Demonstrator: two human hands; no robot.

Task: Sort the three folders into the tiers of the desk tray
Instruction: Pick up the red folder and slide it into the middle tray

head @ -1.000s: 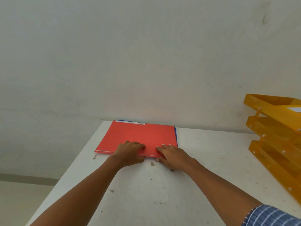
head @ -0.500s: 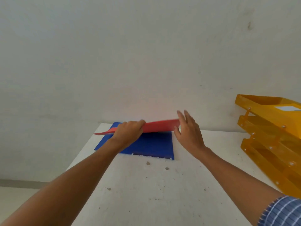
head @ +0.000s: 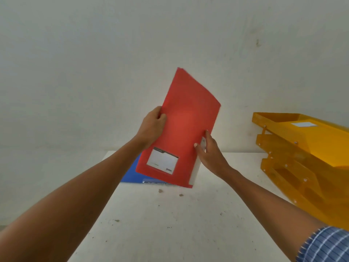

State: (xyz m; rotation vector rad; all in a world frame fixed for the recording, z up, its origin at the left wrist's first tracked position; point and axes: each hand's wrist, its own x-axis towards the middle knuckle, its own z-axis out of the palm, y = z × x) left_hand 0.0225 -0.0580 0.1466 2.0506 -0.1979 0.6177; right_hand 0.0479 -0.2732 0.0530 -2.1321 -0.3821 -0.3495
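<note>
Nearest to me, my two forearms reach out over the white table (head: 170,224), its top speckled with a few small marks. A moment ago the red folder (head: 185,125) lay flat on the pile under both my palms; half a second back I was peeling it up by one edge; now it is fully off the table and stands tilted in the air in front of me, label window low. My left hand (head: 151,127) pinches its left edge, thumb on the front and fingers curled behind. My right hand (head: 209,150) closes on its right edge lower down, thumb across the front. Beneath and behind it the blue folder (head: 132,176) is uncovered and lies flat on the table; I cannot make out a third one under it. Farther off to my right, the yellow desk tray (head: 302,144) stands against the wall (head: 113,53), well apart from the folder. I judge the first folder is picked and needs carrying right to a tier.
</note>
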